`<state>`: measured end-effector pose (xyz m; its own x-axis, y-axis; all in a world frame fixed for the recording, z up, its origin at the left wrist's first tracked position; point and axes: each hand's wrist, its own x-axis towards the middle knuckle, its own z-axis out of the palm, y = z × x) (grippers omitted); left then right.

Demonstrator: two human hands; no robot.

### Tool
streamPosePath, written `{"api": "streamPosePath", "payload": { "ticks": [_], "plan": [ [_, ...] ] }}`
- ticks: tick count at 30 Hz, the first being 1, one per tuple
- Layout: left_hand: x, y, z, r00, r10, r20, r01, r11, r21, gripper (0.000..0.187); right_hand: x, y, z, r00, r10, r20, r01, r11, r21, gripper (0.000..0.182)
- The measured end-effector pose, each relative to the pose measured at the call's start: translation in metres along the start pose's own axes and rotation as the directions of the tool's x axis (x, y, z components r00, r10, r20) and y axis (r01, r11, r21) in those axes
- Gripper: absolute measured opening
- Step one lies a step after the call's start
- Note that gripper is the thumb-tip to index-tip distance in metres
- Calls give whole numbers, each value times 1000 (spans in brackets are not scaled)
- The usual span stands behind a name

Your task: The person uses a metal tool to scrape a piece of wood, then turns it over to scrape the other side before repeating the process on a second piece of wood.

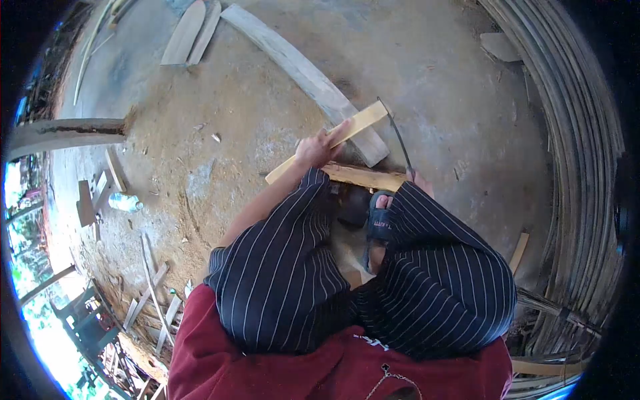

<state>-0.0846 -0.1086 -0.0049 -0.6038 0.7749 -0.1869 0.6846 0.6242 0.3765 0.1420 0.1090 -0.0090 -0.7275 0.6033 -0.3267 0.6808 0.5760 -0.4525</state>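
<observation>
A pale wooden strip point(363, 120) slants up to the right in front of my knees. My left hand point(317, 150) is closed around its middle and presses it down, fingers stretched along the wood. Beyond my right knee, my right hand point(420, 183) is partly hidden by the trouser leg, its fingers closed on the lower end of a long thin dark blade point(400, 137), seen edge-on. The blade's upper end lies at the strip's far tip. Beneath the strip are a rough-edged timber point(367, 177) and the near end of a long grey plank point(320, 90).
Two shaped boards point(190, 33) lie at the far left on the dusty floor. A plastic bottle point(125, 202) and wood offcuts point(87, 203) are left of me, near a post point(67, 137). Long stacked strips point(580, 167) line the right side. My sandalled foot point(381, 220) is close behind the timber.
</observation>
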Motion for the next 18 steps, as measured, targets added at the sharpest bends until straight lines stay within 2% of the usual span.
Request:
{"api": "streamPosePath", "payload": {
  "ticks": [2,4,7,8,11,13,18],
  "plan": [
    [3,1,-2,998,-58,16,59,998,-12,66,15,-15,-7,998,53,23,-50,994,-100,35],
    [6,-9,-4,996,-84,30,85,995,-42,66,25,-32,-24,997,38,64,-30,992,-120,36],
    [8,-19,-13,993,55,101,-55,998,6,66,44,-40,-22,995,-75,70,82,991,-103,37],
    [7,-16,-11,995,48,91,-48,999,7,65,51,-41,-19,990,-127,66,132,987,-89,38],
    [-1,3,-11,996,41,83,-42,999,19,65,68,-55,-13,995,-87,47,92,991,-98,39],
    [-3,8,-8,995,49,86,-52,998,26,65,77,-61,-13,993,-54,106,62,996,-68,40],
    [-5,2,-1,1000,0,21,-1,1000,29,65,50,-46,-4,995,20,100,-14,998,-65,40]
  ]
}}
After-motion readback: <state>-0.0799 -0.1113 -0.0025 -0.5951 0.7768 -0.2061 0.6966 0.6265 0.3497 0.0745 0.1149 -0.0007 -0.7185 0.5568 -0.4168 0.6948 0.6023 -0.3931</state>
